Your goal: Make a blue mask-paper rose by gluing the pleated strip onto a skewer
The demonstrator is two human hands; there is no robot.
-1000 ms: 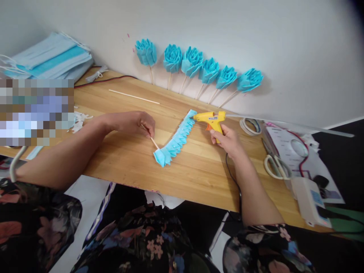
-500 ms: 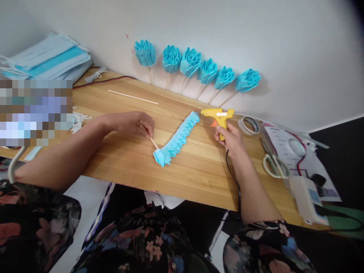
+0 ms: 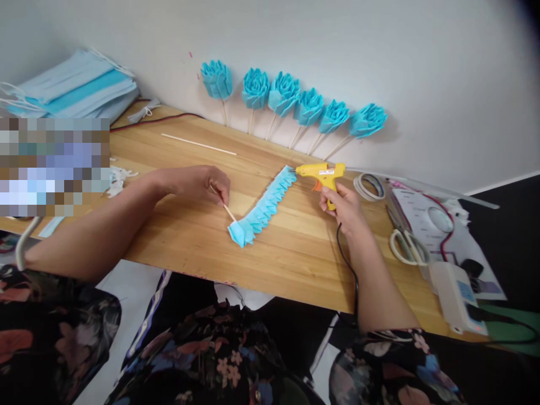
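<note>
Pinched in the fingers of my left hand (image 3: 213, 184) is a thin wooden stick (image 3: 229, 212). Its lower end meets the near end of a pleated blue strip (image 3: 266, 207), which lies slantwise on the table. My right hand (image 3: 341, 207) is closed round the handle of a yellow glue gun (image 3: 320, 172) with an orange trigger. The gun's nozzle points left and is at the far end of the strip; whether it touches I cannot tell. A black cord hangs from the handle.
Several blue flowers on sticks (image 3: 283, 94) lean against the wall. Another stick (image 3: 198, 144) lies on the wooden table (image 3: 189, 247). Face masks (image 3: 80, 84) are piled at left. On the right are tape rolls (image 3: 369, 187), scissors (image 3: 407, 244), a printed sheet (image 3: 415, 208) and a white box (image 3: 453, 295).
The glue gun has shifted slightly left and down, bringing its nozzle closer over the strip's far end. My left hand and the stick have hardly moved.
</note>
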